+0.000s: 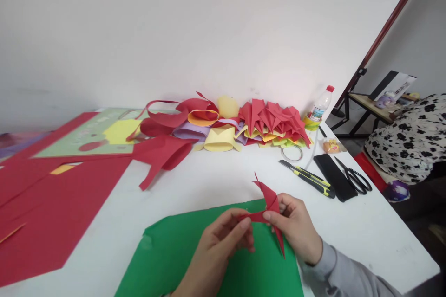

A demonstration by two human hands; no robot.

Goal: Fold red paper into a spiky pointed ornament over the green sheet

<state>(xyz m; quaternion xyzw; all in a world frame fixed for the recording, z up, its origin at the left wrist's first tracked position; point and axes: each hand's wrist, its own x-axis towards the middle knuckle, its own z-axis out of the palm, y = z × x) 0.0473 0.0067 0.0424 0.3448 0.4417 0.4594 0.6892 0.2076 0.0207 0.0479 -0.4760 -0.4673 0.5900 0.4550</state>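
Observation:
A folded red paper piece (270, 197) with several narrow points is held between both hands, above a green sheet (177, 250) on the white table. My left hand (225, 241) pinches the tip of its left arm between thumb and fingers. Thumb and fingers of my right hand (296, 222) grip the piece near its middle. One point of the paper rises to the upper left, and another hangs down below my right hand.
Red sheets (66, 213) cover the left side. Coloured paper shapes (219, 137) and folded red pieces (272, 118) line the wall. To the right are a bottle (321, 106), tape roll (291, 152), cutter (308, 178), black case (334, 177), scissors (355, 178) and a person's patterned clothing (411, 137).

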